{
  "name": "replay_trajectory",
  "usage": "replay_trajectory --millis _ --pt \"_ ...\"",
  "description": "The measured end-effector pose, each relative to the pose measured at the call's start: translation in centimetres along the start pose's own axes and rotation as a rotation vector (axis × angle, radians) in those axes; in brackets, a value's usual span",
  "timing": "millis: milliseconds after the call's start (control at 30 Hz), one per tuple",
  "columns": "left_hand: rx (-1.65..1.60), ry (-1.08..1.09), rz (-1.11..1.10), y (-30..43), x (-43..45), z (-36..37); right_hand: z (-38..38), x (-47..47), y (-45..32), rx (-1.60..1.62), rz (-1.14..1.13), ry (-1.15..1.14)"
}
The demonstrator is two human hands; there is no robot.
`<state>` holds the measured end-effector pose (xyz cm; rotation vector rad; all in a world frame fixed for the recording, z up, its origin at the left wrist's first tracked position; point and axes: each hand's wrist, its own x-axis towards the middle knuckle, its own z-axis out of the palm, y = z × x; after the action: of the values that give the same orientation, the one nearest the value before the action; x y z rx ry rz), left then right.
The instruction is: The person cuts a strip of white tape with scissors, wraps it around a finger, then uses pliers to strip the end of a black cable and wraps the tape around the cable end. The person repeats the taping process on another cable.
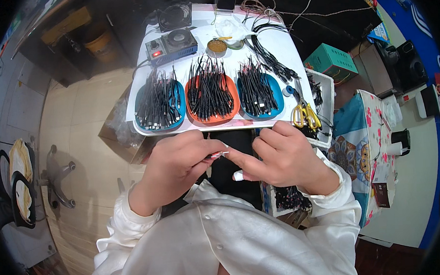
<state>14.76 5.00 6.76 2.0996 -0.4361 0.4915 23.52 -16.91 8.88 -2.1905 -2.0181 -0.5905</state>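
Observation:
My left hand [183, 162] pinches a thin cable end with red and white wires [216, 154] between thumb and forefinger, in front of the table edge. The forefinger of my right hand [278, 156] touches the wire tips; its thumb has a white wrap [238, 175]. Beyond my hands, short black cables lie in a blue tray [183, 113] at left, an orange tray [212, 121] in the middle and another blue tray [280, 96] at right. Yellow-handled scissors [306, 117] rest at the table's right corner.
Behind the trays stand a control box with a lit red switch [156, 53], a round tin of amber material [216, 46] and a small fan [175, 17]. Long black cables [268, 55] lie at back right. A white foam box [329, 104] adjoins the table; a cardboard box [120, 143] stands left.

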Motion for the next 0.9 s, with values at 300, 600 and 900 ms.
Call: replay_trajectory --millis 300,600,900 --pt "0.097 -0.241 0.065 -1.2 0.3 0.2 0.7 -0.5 -0.6 0.055 -0.014 -0.046" --pt "-0.056 -0.274 -0.061 -1.6 0.6 -0.7 1.0 -0.9 -0.5 0.093 -0.017 -0.013" --pt "-0.036 -0.229 0.030 -1.4 0.4 -0.2 1.1 -1.0 -0.4 0.096 -0.002 -0.025"
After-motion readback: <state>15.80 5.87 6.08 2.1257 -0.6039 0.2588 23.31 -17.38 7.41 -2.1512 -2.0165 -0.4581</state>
